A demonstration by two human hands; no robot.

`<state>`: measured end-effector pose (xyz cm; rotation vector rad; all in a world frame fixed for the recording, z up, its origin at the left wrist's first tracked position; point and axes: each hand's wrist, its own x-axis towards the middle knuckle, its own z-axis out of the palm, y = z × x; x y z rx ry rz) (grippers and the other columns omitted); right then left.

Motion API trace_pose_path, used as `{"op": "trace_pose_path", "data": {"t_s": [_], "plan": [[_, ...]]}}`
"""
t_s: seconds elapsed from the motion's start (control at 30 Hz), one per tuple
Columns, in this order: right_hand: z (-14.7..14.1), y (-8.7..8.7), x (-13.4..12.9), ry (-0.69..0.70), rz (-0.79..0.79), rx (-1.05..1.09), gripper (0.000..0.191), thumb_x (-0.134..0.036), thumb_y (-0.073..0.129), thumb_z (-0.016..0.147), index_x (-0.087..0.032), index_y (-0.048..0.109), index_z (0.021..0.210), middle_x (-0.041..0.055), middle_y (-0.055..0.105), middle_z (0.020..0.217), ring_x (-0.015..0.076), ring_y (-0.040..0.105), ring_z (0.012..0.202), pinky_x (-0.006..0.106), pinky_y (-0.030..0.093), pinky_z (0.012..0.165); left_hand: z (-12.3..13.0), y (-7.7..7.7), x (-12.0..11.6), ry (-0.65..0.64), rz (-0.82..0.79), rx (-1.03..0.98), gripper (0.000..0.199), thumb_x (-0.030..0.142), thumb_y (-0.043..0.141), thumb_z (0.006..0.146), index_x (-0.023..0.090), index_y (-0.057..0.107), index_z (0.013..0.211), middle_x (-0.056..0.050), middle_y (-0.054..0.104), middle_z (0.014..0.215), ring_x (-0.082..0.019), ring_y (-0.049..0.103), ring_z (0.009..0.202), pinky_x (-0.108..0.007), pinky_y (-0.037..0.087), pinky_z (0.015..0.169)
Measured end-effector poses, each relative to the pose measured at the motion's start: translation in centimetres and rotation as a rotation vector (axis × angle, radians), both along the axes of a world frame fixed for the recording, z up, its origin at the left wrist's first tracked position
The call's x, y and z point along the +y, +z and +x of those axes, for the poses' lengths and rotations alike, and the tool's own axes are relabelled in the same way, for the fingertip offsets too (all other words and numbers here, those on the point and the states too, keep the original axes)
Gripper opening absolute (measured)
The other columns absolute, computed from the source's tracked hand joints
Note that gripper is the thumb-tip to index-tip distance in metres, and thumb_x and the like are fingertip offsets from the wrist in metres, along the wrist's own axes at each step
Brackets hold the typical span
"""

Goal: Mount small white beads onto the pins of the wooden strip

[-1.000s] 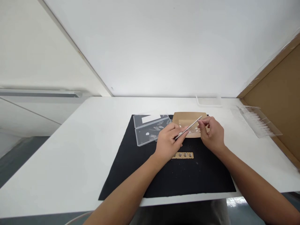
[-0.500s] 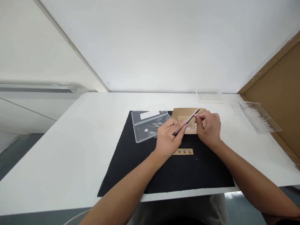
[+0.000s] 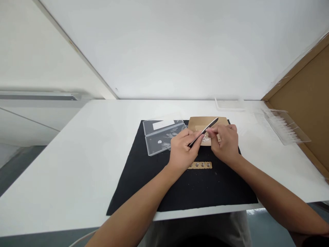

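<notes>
My left hand (image 3: 183,148) is closed around a thin black-and-white stick (image 3: 211,124), which slants up to the right. Close to the stick's right side, my right hand (image 3: 224,141) has its thumb and forefinger pinched together; whatever lies between them is too small to name. Behind both hands stands a brown cardboard tray (image 3: 207,120) with small clear bits in it. A strip of tan card (image 3: 202,165) bearing several small metal pieces lies on the black mat (image 3: 197,195), nearer to me than the hands.
An open clear plastic case (image 3: 157,144) with clear leaf-shaped pieces is left of the tray. On the white table (image 3: 66,164), a clear box (image 3: 230,105) stands at the back and a rack of clear tips (image 3: 285,128) at the right.
My right hand has moved left, closer to the stick and my left hand. My left hand keeps its hold on the stick. The view has shifted slightly.
</notes>
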<state>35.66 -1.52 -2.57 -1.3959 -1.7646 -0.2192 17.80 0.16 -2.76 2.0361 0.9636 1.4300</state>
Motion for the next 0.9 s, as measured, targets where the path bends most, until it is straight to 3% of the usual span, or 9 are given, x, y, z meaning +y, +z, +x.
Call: {"op": "trace_pose_path", "data": {"t_s": [0.1, 0.2, 0.33, 0.47, 0.57, 0.7, 0.83, 0.9], "plan": [[0.01, -0.02, 0.06, -0.039, 0.001, 0.024, 0.025, -0.031, 0.054, 0.106, -0.024, 0.053, 0.082, -0.0019, 0.070, 0.072, 0.0162, 0.061, 0.062, 0.041, 0.035, 0.077, 0.01, -0.02, -0.01, 0.010, -0.010, 0.012, 0.019, 0.031, 0.068, 0.101, 0.021, 0.083, 0.105, 0.002, 0.059, 0.061, -0.013, 0.059, 0.060, -0.027, 0.049, 0.059], [-0.10, -0.12, 0.05, 0.051, -0.021, -0.041, 0.023, -0.029, 0.056, 0.105, -0.024, 0.054, 0.082, -0.0025, 0.070, 0.072, 0.0157, 0.060, 0.062, 0.040, 0.035, 0.075, 0.00, 0.03, -0.04, 0.008, -0.022, 0.023, 0.019, 0.030, 0.067, 0.101, 0.021, 0.084, 0.104, 0.002, 0.058, 0.059, -0.013, 0.058, 0.061, -0.027, 0.049, 0.060], [-0.20, -0.09, 0.08, -0.072, 0.002, 0.002, 0.027, -0.032, 0.055, 0.106, -0.024, 0.054, 0.080, -0.0023, 0.070, 0.070, 0.0150, 0.059, 0.059, 0.040, 0.033, 0.076, -0.05, 0.10, -0.06, 0.011, -0.015, 0.018, 0.020, 0.031, 0.066, 0.102, 0.022, 0.083, 0.106, 0.002, 0.059, 0.060, -0.013, 0.059, 0.061, -0.027, 0.049, 0.059], [-0.27, 0.04, 0.07, 0.028, -0.056, -0.012, 0.026, -0.033, 0.054, 0.106, -0.024, 0.054, 0.081, -0.0022, 0.070, 0.070, 0.0151, 0.060, 0.060, 0.040, 0.035, 0.075, -0.04, 0.03, -0.02, 0.003, -0.030, 0.014, 0.019, 0.029, 0.066, 0.101, 0.022, 0.084, 0.103, 0.002, 0.058, 0.059, -0.013, 0.060, 0.061, -0.027, 0.050, 0.061], [-0.20, 0.07, 0.11, -0.062, -0.035, 0.001, 0.027, -0.033, 0.053, 0.107, -0.024, 0.055, 0.081, -0.0020, 0.071, 0.071, 0.0153, 0.060, 0.060, 0.041, 0.035, 0.076, 0.05, -0.05, 0.03, 0.015, -0.024, 0.018, 0.018, 0.028, 0.067, 0.101, 0.022, 0.084, 0.101, 0.002, 0.059, 0.058, -0.013, 0.060, 0.062, -0.027, 0.050, 0.062], [-0.05, -0.02, 0.18, 0.045, -0.076, -0.019, 0.024, -0.031, 0.055, 0.105, -0.024, 0.055, 0.082, -0.0028, 0.071, 0.071, 0.0143, 0.059, 0.058, 0.040, 0.034, 0.076, 0.14, -0.09, 0.02, 0.010, -0.050, 0.017, 0.018, 0.028, 0.067, 0.101, 0.022, 0.084, 0.104, 0.002, 0.059, 0.058, -0.014, 0.061, 0.063, -0.027, 0.050, 0.063], [0.05, -0.07, 0.27, -0.047, -0.028, 0.000, 0.026, -0.033, 0.055, 0.105, -0.024, 0.055, 0.081, -0.0031, 0.071, 0.069, 0.0146, 0.059, 0.058, 0.041, 0.032, 0.076, 0.11, -0.09, -0.05, 0.013, -0.074, 0.013, 0.018, 0.028, 0.067, 0.101, 0.022, 0.084, 0.102, 0.003, 0.060, 0.058, -0.013, 0.061, 0.061, -0.027, 0.051, 0.063], [0.01, -0.04, 0.29, 0.025, -0.065, -0.011, 0.026, -0.033, 0.055, 0.105, -0.024, 0.055, 0.081, -0.0034, 0.071, 0.070, 0.0144, 0.059, 0.058, 0.040, 0.032, 0.076, 0.09, -0.05, -0.08, 0.008, -0.086, 0.009, 0.018, 0.028, 0.067, 0.101, 0.023, 0.084, 0.103, 0.003, 0.060, 0.058, -0.014, 0.061, 0.061, -0.027, 0.051, 0.063]]}}
